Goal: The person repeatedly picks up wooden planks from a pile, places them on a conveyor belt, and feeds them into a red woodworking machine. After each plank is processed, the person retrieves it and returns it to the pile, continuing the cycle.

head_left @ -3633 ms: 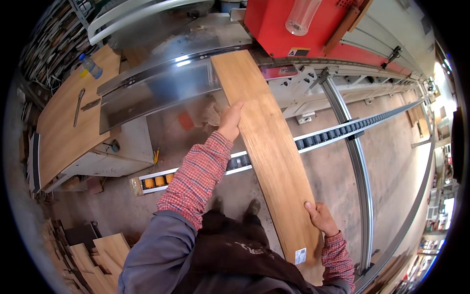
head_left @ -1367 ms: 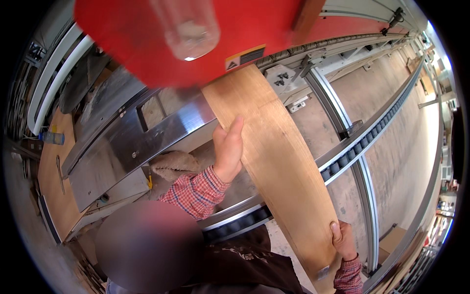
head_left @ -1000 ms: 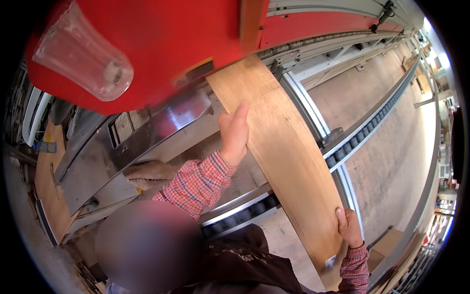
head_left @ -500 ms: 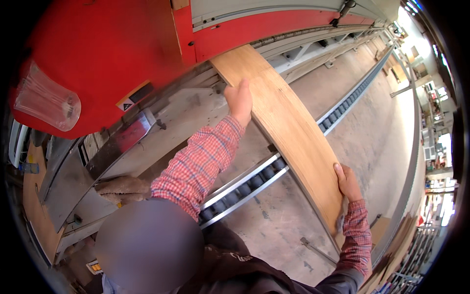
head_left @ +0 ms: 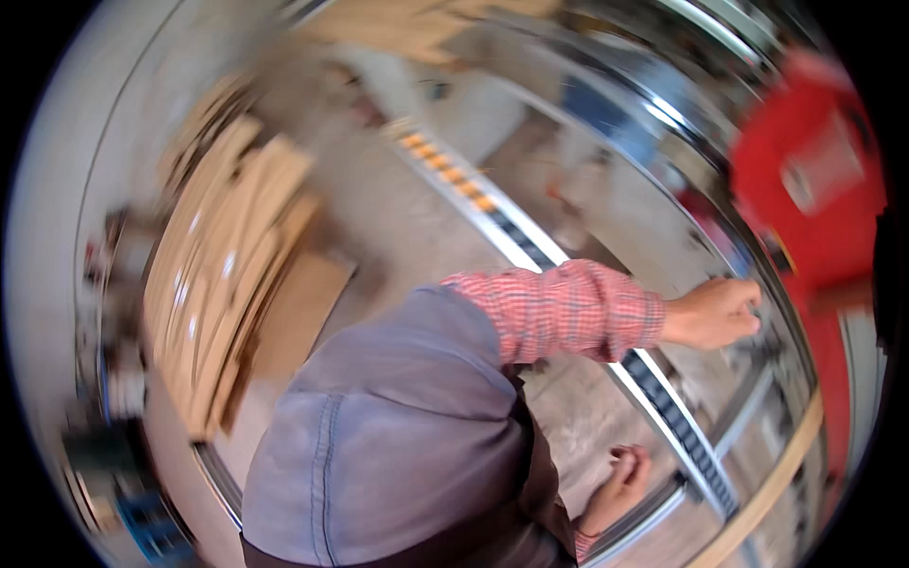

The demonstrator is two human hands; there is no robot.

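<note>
My left arm, in a red plaid sleeve, reaches across to the right over the roller track [head_left: 668, 407]. The left hand [head_left: 712, 312] is closed with its fingers curled, slightly blurred, and nothing shows in it. Lower down, my right hand [head_left: 620, 480] is loosely bent with its fingers apart and holds nothing. A long light wooden board [head_left: 772, 483] runs slantwise at the lower right, seen nearly edge on. Both hands are apart from it.
A red machine housing [head_left: 805, 199] stands at the right. Many long wooden boards [head_left: 227, 275] are stacked at the left. The roller track has orange rollers [head_left: 445, 170] at its far end. A blue crate [head_left: 156, 530] sits at the lower left. Much is motion-blurred.
My view has swung round to the left, bringing the board stack into sight. Both hands have let go of the wooden board; the machine now shows at the right.
</note>
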